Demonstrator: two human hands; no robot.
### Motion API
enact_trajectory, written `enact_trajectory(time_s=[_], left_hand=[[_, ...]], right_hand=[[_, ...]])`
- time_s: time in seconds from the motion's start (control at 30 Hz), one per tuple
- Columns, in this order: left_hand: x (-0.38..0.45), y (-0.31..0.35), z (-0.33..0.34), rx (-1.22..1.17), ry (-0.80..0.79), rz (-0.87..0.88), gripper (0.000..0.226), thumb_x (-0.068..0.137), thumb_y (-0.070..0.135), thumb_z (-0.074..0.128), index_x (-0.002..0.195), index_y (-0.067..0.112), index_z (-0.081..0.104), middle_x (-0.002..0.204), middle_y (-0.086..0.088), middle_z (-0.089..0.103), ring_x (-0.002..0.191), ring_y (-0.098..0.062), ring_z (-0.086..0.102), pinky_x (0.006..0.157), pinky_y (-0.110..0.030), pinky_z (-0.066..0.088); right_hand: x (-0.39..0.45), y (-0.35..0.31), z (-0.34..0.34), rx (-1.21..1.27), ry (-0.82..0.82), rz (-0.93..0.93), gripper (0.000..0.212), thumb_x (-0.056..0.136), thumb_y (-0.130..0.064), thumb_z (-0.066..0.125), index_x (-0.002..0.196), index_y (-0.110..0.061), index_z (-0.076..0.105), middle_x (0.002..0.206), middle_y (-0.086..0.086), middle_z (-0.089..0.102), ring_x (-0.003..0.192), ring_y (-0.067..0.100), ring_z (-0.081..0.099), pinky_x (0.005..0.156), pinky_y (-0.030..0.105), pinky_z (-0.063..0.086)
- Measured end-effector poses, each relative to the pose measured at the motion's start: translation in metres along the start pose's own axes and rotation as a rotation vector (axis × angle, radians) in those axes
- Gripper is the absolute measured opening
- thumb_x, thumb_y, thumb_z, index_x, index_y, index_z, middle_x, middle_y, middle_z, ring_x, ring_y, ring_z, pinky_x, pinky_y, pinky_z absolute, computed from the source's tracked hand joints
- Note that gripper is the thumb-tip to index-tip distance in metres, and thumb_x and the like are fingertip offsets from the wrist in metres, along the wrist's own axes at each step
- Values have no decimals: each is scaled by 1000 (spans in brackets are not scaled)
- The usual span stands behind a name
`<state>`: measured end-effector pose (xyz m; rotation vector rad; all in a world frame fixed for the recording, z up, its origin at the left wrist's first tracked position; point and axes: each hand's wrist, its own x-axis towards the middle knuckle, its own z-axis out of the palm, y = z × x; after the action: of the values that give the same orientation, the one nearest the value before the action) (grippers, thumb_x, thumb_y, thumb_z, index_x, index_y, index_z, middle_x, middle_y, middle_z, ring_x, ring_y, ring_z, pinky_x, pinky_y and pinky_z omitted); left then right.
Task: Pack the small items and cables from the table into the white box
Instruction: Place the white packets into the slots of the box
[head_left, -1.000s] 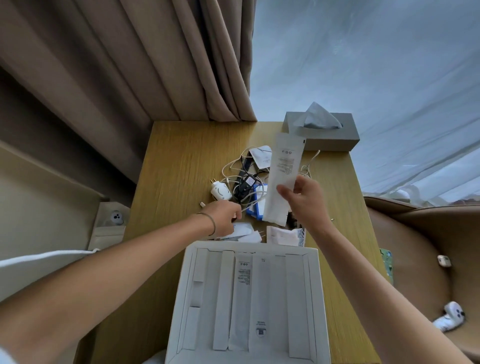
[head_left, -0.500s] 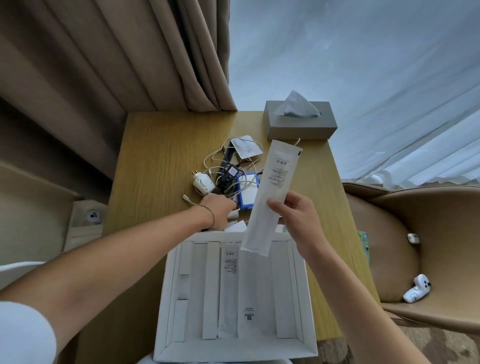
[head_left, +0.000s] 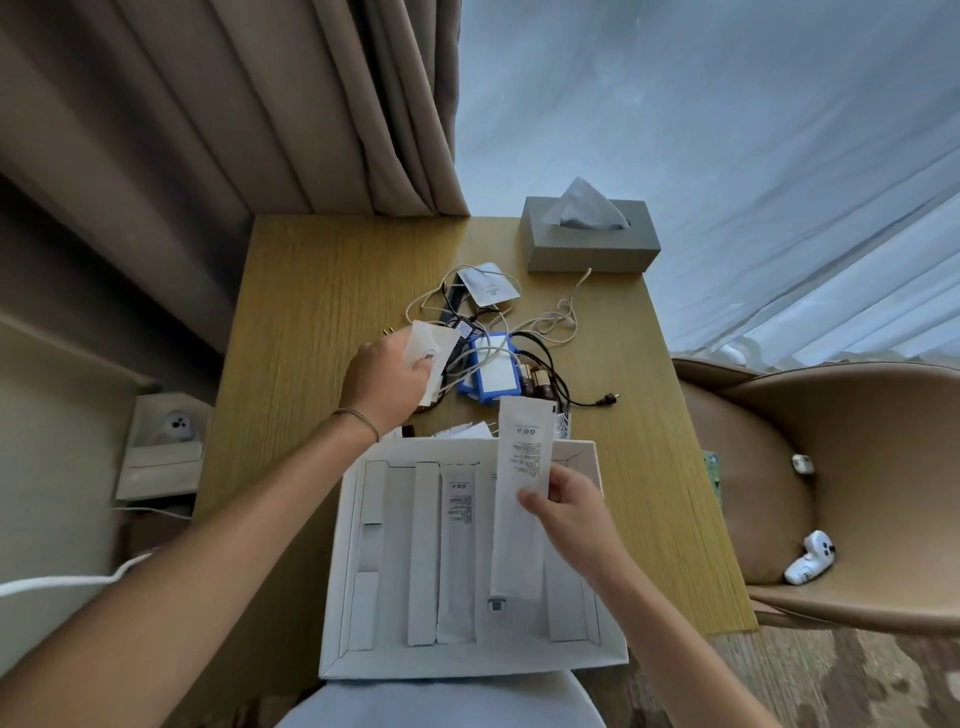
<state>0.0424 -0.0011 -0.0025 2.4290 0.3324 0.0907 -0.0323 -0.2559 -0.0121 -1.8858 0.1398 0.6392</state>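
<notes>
My right hand (head_left: 563, 512) is pinched on a long white sleeve (head_left: 521, 499), thumb on top and fingers underneath, and holds it lengthwise over the white box (head_left: 467, 660) that sits at the near edge of the table (head_left: 311, 291). The sleeve hangs above one of the long slots on the right side of the box, next to a slot that already has a similar printed sleeve lying in it; whether its lower end touches the box floor I cannot tell. My left hand (head_left: 387, 376) is out over the pile, closed on a small white packet (head_left: 431, 348) at the left edge of the tangle of cables (head_left: 550, 327). A blue case (head_left: 493, 371), a black cord with a plug and another small white pouch (head_left: 488, 283) lie in that heap, well behind the box, with a tissue box (head_left: 589, 244) at the far corner. So I am partway through: one item going in, one being picked up, most of the pile left. Next I judge the sleeve needs lining up with its slot and letting go flat, then the packet can be brought back without snagging the cords looped just beside it.
</notes>
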Motion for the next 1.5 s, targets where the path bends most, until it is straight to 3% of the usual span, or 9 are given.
enact_trajectory(time_s=[0.13,0.3,0.43,0.63,0.73,0.93,1.13,1.27,1.5], left_hand=[[-19,10,-12,-95,52,-21,18,94,26,61,94,9,66,83,-9,70,73,-29,67,59,-40,57],[-47,17,-30,-91,75,55,17,95,27,60,94,10,64,75,-7,65,64,-23,61,47,-27,41],[-74,16,-43,-42,56,103,21,95,29,61,99,9,64,73,-9,64,64,-28,62,51,-41,52],[-103,19,-48,-184,-43,68,6,95,26,65,100,23,63,80,3,68,72,-13,67,54,-36,58],[-112,17,-43,-246,-124,-6,12,94,27,66,103,18,66,85,2,70,76,-13,69,59,-39,61],[-129,2,-17,-312,-306,-157,22,92,23,69,113,18,65,97,2,73,88,-14,72,73,-41,62],[-149,-9,25,-239,-420,-172,48,82,13,78,112,35,46,104,5,63,89,-16,68,61,-24,60],[-158,-12,53,-139,-491,-115,43,89,13,68,113,40,44,100,0,64,72,-12,64,58,-23,57],[-162,-21,78,-11,-553,-136,40,81,19,76,106,34,48,96,-2,66,71,-17,59,60,-28,48]], right_hand=[[-1,16,5,-133,13,29,28,100,-19,60,127,-23,67,111,-21,70,101,-6,64,77,11,50],[3,33,14,-400,5,110,30,100,-27,55,128,-23,66,124,-10,71,106,10,67,75,22,56],[6,46,23,-548,6,141,26,99,-23,57,122,-20,68,127,-4,71,110,17,68,59,13,45],[13,41,28,-895,47,181,18,98,-23,56,102,-11,68,109,7,74,94,26,71,71,31,60],[14,40,34,-1177,27,204,11,99,-22,57,92,-16,65,89,4,71,85,23,71,62,28,51],[17,41,43,-1462,-60,216,25,86,-5,65,103,-22,70,97,-3,73,89,19,72,57,27,42],[21,33,37,-1408,-65,145,19,90,-12,59,105,-20,66,84,0,60,83,21,66,60,28,42],[12,24,30,-1329,44,58,12,92,-15,53,85,-19,62,62,-2,47,63,22,54,54,27,38],[-3,10,27,-1290,121,-75,33,93,-17,51,62,-18,43,56,-3,44,47,16,42,46,26,30]])
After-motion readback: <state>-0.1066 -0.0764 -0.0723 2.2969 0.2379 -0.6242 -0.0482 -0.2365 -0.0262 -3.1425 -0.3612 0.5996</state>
